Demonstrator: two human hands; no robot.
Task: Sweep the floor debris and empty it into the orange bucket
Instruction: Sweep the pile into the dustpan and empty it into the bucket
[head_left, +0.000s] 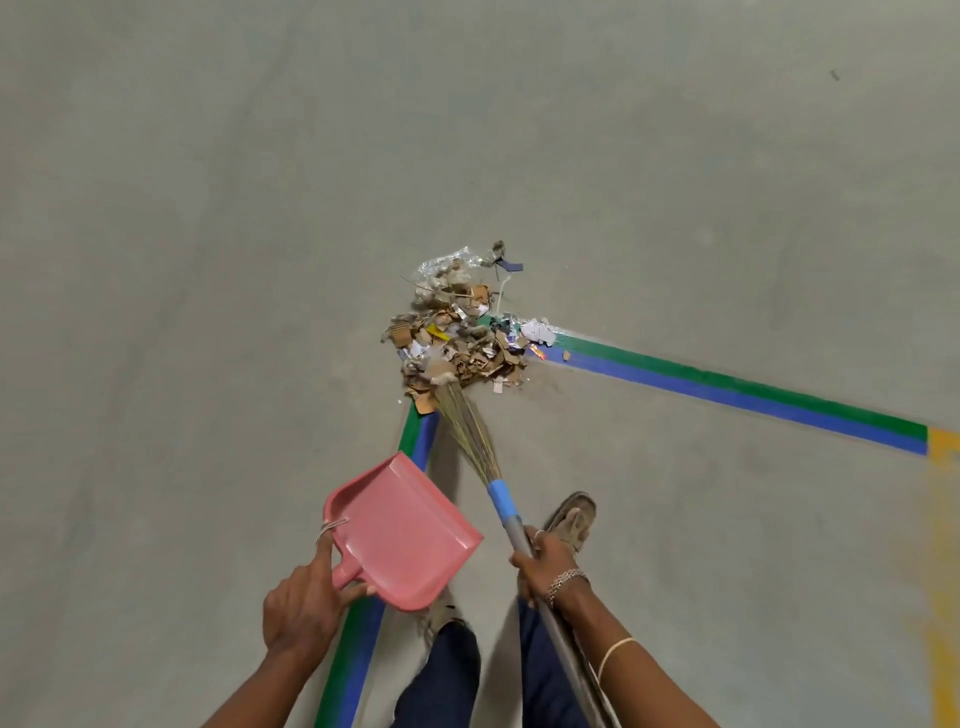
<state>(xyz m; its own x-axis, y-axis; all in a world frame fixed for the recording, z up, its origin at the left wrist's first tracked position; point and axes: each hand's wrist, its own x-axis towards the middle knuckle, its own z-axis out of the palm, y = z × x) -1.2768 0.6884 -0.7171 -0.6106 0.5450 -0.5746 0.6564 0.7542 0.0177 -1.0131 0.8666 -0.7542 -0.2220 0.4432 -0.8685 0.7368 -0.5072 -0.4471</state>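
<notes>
Two grips engaged: left grip (304, 608) clasps the pink dustpan (400, 535) by its stub handle, right grip (543, 564) clasps the broom (506, 512) by its shaft.
Left index finger lies along the smooth plastic rim, pan tilted near the debris pile (457, 338); braceleted right wrist angles the grey metal shaft, straw bristles touching the pile's near edge. Torn cardboard, paper and crinkled film heap where green-blue tape lines (727, 389) meet.
</notes>
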